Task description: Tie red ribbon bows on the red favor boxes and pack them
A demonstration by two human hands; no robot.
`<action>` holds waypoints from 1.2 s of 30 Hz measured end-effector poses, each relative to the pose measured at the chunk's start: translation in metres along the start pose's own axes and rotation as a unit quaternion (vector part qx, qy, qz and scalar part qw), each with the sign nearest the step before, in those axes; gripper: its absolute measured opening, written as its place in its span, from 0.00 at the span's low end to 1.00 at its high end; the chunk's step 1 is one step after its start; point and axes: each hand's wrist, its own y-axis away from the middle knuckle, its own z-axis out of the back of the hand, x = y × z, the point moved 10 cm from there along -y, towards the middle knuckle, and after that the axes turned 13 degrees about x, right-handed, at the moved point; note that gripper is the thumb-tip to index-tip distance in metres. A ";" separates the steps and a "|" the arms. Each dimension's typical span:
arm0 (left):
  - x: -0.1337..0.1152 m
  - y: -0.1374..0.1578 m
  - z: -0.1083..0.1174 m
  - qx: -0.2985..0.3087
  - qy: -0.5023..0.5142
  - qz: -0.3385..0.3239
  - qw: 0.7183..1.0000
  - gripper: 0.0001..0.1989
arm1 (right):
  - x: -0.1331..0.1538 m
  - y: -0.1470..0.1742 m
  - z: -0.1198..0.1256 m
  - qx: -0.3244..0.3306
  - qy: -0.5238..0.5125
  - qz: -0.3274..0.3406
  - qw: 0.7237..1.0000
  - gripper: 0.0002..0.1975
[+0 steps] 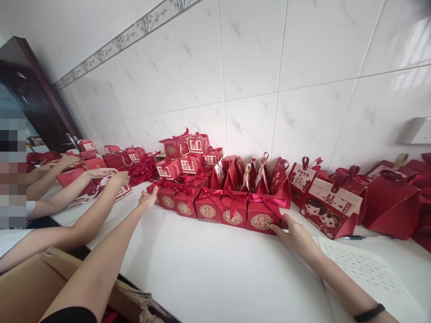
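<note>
Hands (149, 198) (299, 235) (1 each end) hold 5 red boxes (208, 211).

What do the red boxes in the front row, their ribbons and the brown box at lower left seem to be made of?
Front-row boxes: probably thin card, smooth and fairly matte, with straight folded edges and gold-coloured print.
Ribbons: apparently satin, perhaps synthetic, because they shine and fold softly.
Brown box: likely plain, matte cardboard, judging by its colour and ragged torn edge.
</note>
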 end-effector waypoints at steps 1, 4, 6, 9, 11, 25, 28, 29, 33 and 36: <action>-0.008 0.003 0.007 -0.021 -0.002 -0.006 1.000 0.35 | 0.000 0.001 0.006 -0.004 0.000 0.002 1.000 0.17; -0.058 0.018 0.026 -0.063 -0.005 -0.091 0.994 0.31 | 0.004 0.010 0.032 -0.048 -0.015 0.018 0.999 0.22; -0.119 0.045 0.025 -0.066 -0.039 -0.246 0.966 0.26 | 0.006 0.020 0.045 -0.068 -0.030 0.033 0.997 0.23; -0.210 0.120 -0.025 0.044 -0.154 -0.495 0.854 0.17 | 0.015 0.038 0.043 -0.056 -0.034 0.086 0.994 0.23; -0.241 0.175 -0.081 0.172 -0.247 -0.571 0.764 0.18 | 0.018 0.051 0.036 -0.048 -0.027 0.124 0.991 0.22; -0.288 0.253 -0.216 0.376 -0.372 -0.479 0.700 0.50 | 0.011 0.064 0.039 -0.033 0.011 0.176 0.984 0.15; -0.297 0.264 -0.201 0.358 -0.326 -0.501 0.717 0.49 | 0.005 0.060 0.039 -0.004 -0.099 0.154 0.983 0.17; -0.303 0.271 -0.193 0.340 -0.304 -0.516 0.725 0.49 | 0.003 0.059 0.039 0.005 -0.160 0.147 0.976 0.19; -0.325 0.315 -0.159 0.259 -0.193 -0.594 0.737 0.45 | -0.001 0.061 0.053 -0.024 -0.355 0.145 0.923 0.24; -0.325 0.351 -0.160 0.243 -0.133 -0.656 0.702 0.40 | -0.006 0.067 0.071 -0.084 -0.373 0.153 0.911 0.26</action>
